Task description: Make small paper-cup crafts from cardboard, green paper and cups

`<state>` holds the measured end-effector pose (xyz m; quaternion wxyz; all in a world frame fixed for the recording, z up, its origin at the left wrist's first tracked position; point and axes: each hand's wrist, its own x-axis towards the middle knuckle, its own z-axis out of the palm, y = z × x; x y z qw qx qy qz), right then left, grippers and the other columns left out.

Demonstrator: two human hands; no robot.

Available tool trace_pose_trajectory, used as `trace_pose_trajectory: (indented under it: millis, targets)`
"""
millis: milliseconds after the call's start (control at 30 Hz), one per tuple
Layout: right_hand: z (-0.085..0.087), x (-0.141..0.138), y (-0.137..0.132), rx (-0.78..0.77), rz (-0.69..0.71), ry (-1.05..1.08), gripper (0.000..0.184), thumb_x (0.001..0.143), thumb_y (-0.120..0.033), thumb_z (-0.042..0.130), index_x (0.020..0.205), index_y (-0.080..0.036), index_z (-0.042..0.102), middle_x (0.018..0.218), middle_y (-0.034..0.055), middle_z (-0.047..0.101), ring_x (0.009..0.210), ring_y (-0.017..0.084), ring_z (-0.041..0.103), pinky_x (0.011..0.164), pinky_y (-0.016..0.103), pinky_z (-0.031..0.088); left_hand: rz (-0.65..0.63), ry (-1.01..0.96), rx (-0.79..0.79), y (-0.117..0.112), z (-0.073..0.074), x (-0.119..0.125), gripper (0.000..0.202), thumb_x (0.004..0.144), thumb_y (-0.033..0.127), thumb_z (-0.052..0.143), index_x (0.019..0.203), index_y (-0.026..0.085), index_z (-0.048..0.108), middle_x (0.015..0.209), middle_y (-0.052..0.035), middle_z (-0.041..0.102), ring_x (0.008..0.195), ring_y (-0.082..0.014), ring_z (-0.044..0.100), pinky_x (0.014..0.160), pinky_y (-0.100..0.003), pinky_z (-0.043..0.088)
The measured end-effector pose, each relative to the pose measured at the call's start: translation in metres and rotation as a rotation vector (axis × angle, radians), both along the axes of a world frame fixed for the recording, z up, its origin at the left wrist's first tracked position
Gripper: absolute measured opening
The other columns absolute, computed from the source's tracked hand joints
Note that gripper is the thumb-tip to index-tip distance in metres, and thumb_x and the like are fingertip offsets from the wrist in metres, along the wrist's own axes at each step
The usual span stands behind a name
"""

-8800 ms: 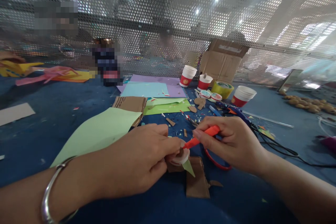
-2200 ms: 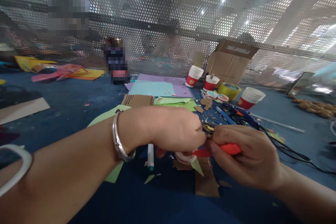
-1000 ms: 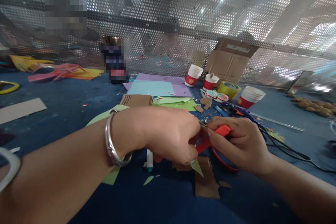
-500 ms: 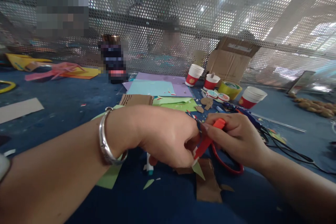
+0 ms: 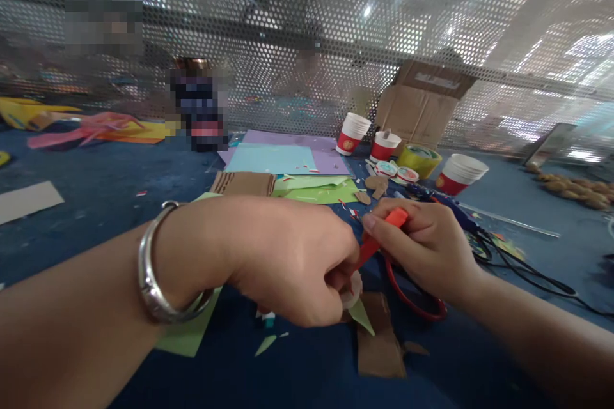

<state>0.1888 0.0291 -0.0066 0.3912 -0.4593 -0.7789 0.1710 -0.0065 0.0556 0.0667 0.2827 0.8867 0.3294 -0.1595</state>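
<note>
My left hand (image 5: 292, 259), with a silver bangle (image 5: 156, 281) on the wrist, is closed around a small white round piece (image 5: 354, 287) with a green paper point (image 5: 362, 316) under it; most of the piece is hidden. My right hand (image 5: 425, 246) grips an orange-red tool (image 5: 381, 236) whose tip points down at that piece. Both hands meet just above a strip of brown cardboard (image 5: 381, 342) on the blue table (image 5: 96, 198).
Red-handled scissors (image 5: 415, 300) lie under my right hand. Coloured paper sheets (image 5: 283, 163), paper cups (image 5: 352, 133), a yellow tape roll (image 5: 419, 160), a blue glue gun with black cable (image 5: 508, 262) and a cardboard box (image 5: 422, 108) sit behind. A perforated screen (image 5: 307, 32) closes the far side.
My left hand has shifted slightly left and lower over the small piece, covering more of it. The right hand with the orange tool stays close against it. The view has tilted a little.
</note>
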Motion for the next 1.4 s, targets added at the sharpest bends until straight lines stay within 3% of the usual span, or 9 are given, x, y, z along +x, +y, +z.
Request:
trace_pose_trajectory:
  millis: [467, 833, 1000, 1067, 1200, 1400]
  targets:
    - [0.003, -0.003, -0.004, 0.095, 0.028, -0.101, 0.031, 0.093, -0.020, 0.053, 0.062, -0.018, 0.055, 0.055, -0.0026, 0.055, 0.050, 0.008, 0.046, 0.049, 0.022, 0.037, 0.004, 0.100, 0.028, -0.006, 0.007, 0.007, 0.013, 0.073, 0.030, 0.056, 0.066, 0.023, 0.063, 0.057, -0.0023, 0.066, 0.048, -0.0171, 0.053, 0.046, -0.028, 0.036]
    - [0.003, 0.000, -0.009, 0.311, 0.052, -0.221, 0.031, 0.094, -0.017, 0.054, 0.063, -0.019, 0.053, 0.056, -0.0014, 0.056, 0.050, 0.009, 0.049, 0.054, 0.023, 0.038, -0.003, 0.045, 0.058, -0.015, 0.009, 0.005, 0.006, 0.067, 0.022, 0.057, 0.069, 0.024, 0.062, 0.059, -0.0010, 0.066, 0.047, -0.0176, 0.054, 0.040, -0.027, 0.032]
    - [0.001, -0.001, -0.012, 0.313, 0.047, -0.171, 0.029, 0.093, -0.017, 0.056, 0.064, -0.020, 0.054, 0.055, -0.0020, 0.056, 0.049, 0.009, 0.050, 0.053, 0.023, 0.038, -0.032, 0.022, 0.188, -0.028, -0.004, -0.003, 0.007, 0.071, 0.021, 0.054, 0.066, 0.024, 0.059, 0.058, -0.0006, 0.063, 0.042, -0.0158, 0.049, 0.040, -0.030, 0.025]
    - [-0.001, -0.001, -0.012, 0.303, 0.058, -0.149, 0.028, 0.094, -0.017, 0.057, 0.066, -0.020, 0.055, 0.056, -0.0015, 0.058, 0.050, 0.009, 0.051, 0.053, 0.023, 0.039, 0.028, -0.040, 0.275, -0.032, -0.015, -0.009, 0.008, 0.074, 0.022, 0.053, 0.072, 0.026, 0.060, 0.064, -0.0012, 0.066, 0.045, -0.0169, 0.052, 0.042, -0.030, 0.026]
    - [-0.004, -0.003, -0.010, 0.310, 0.067, -0.118, 0.027, 0.095, -0.018, 0.057, 0.068, -0.019, 0.058, 0.059, -0.0016, 0.061, 0.051, 0.008, 0.052, 0.054, 0.022, 0.040, 0.114, -0.072, 0.287, -0.034, -0.030, -0.020, 0.014, 0.075, 0.022, 0.052, 0.084, 0.030, 0.058, 0.064, 0.0008, 0.064, 0.047, -0.0186, 0.055, 0.042, -0.030, 0.029]
    - [-0.005, -0.003, -0.009, 0.319, 0.058, -0.119, 0.027, 0.095, -0.018, 0.058, 0.068, -0.019, 0.058, 0.058, -0.0021, 0.060, 0.051, 0.008, 0.050, 0.053, 0.022, 0.039, 0.116, -0.094, 0.280, -0.032, -0.027, -0.021, 0.016, 0.073, 0.021, 0.053, 0.086, 0.030, 0.054, 0.062, 0.0025, 0.063, 0.047, -0.0182, 0.055, 0.042, -0.029, 0.027]
